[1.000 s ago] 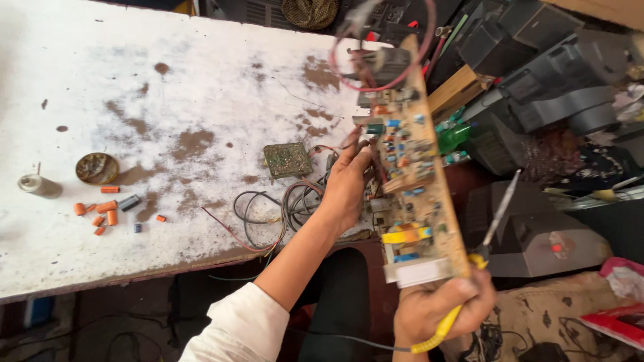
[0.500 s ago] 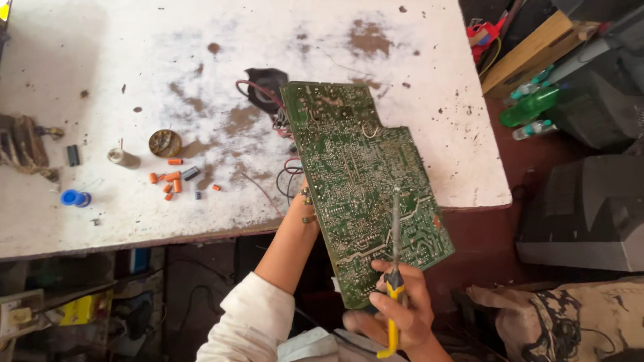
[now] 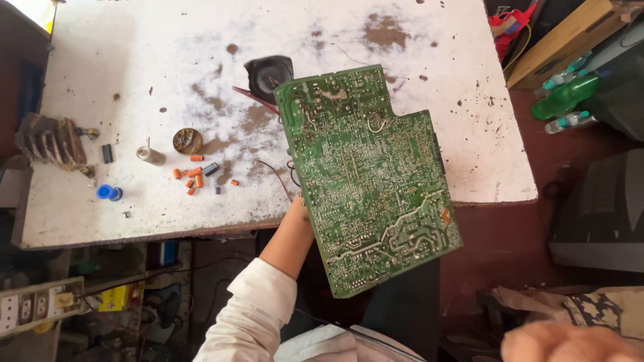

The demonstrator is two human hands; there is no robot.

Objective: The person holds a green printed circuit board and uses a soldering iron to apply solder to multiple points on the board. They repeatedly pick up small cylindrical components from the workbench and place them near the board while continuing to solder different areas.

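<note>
A stained white worktop (image 3: 134, 40) fills the upper frame. Over its near edge, centre frame, the green circuit board (image 3: 369, 174) is held up, solder side facing us. The left hand (image 3: 300, 209) grips its left edge, mostly hidden behind it. The right hand (image 3: 563, 342) blurs at the lower right, off the board; I cannot tell its state. Small orange capacitors (image 3: 191, 177) lie loose at centre left, seemingly already removed.

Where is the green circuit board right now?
In the head view, the green circuit board is centre frame, solder side up, held at its left edge by the left hand over the white table's near edge, beside a black speaker.
</note>
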